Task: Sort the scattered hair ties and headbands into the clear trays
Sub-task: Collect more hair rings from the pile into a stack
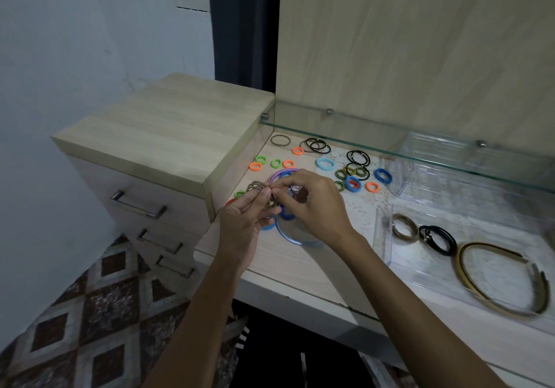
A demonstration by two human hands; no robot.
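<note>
Wooden desk [288, 255], glass shelf [390, 144], patterned floor [90, 312].

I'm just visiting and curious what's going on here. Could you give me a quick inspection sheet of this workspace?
Surface: pale wood dresser top with a lace mat, under a glass shelf.
Job's things: loose hair ties scattered in orange, green, blue and black; near clear tray holds a tan tie, black ties and a gold headband; a farther clear tray appears empty.
Clutter: nothing seen.
Fingers: left hand holds a bunch of brownish ties; right hand pinches at the same bunch.
Cables: nothing seen.
Surroundings: drawer unit to the left, patterned floor, white wall.
</note>
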